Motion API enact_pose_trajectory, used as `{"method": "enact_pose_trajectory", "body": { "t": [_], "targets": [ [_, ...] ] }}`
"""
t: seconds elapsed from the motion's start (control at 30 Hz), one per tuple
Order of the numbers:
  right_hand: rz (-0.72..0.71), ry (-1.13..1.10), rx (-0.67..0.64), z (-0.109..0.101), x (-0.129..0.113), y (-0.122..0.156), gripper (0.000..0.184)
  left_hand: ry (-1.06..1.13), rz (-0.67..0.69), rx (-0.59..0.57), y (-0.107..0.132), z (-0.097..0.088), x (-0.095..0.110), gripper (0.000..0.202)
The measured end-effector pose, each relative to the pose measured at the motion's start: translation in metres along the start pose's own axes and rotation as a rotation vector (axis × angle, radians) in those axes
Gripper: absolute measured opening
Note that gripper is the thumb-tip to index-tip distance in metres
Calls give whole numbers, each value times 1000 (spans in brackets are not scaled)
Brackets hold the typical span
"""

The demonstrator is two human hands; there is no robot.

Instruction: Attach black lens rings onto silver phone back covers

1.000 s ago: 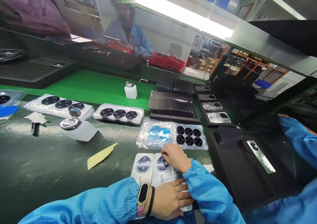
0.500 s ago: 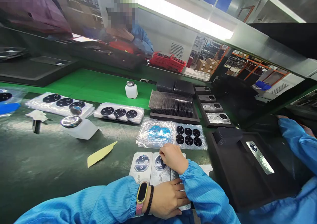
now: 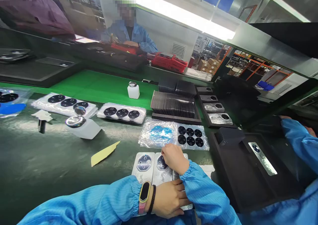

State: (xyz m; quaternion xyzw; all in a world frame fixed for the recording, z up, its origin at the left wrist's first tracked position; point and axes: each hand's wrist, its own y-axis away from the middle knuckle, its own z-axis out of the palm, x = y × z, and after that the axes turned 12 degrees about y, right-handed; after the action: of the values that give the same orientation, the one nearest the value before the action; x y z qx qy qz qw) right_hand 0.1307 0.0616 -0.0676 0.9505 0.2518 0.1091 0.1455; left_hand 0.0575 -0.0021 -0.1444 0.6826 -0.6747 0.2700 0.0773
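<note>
Three silver metal panels (image 3: 142, 178) lie side by side in front of me, each with an eight-sided dark inset near its top. My left hand (image 3: 169, 198), with a banded wrist, lies flat with fingers spread across the lower part of the panels. Over the upper end of the middle and right panels, my right hand (image 3: 174, 157) is bent down with its fingers curled together at the middle panel's dark inset (image 3: 161, 162). Its fingertips are hidden, so whatever they pinch does not show. Just beyond lie a sheet of black octagonal stickers (image 3: 190, 135) and a clear bag with blue pieces (image 3: 159, 133).
Sticker stacks (image 3: 121, 113) and a white pump bottle (image 3: 85, 129) stand left, near a torn yellow paper (image 3: 104, 154). A rack of dark plates (image 3: 173, 104) is behind. At right is a black tray (image 3: 238, 178) with one panel; a co-worker's blue sleeve (image 3: 299, 142) is beyond.
The view has shifted slightly, moving the scene a little to the right. Both my hands keep their places on the panels. The person across the bench has raised their head and lowered their hands.
</note>
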Motion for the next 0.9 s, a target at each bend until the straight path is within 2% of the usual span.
{"method": "enact_pose_trajectory", "body": {
  "t": [0.2,0.37,0.73,0.9],
  "targets": [
    [-20,-22,52,4,7,3,19,6,11,13,0,2,-2,39],
    [-44,-12,142,17,5,2,11,17,14,14,0,3,-2,41],
    [-107,85,337,48,-2,4,22,5,-40,-8,0,4,2,37],
    [-132,86,393,58,-1,8,19,4,-55,-34,-2,4,2,36]
  ]
}}
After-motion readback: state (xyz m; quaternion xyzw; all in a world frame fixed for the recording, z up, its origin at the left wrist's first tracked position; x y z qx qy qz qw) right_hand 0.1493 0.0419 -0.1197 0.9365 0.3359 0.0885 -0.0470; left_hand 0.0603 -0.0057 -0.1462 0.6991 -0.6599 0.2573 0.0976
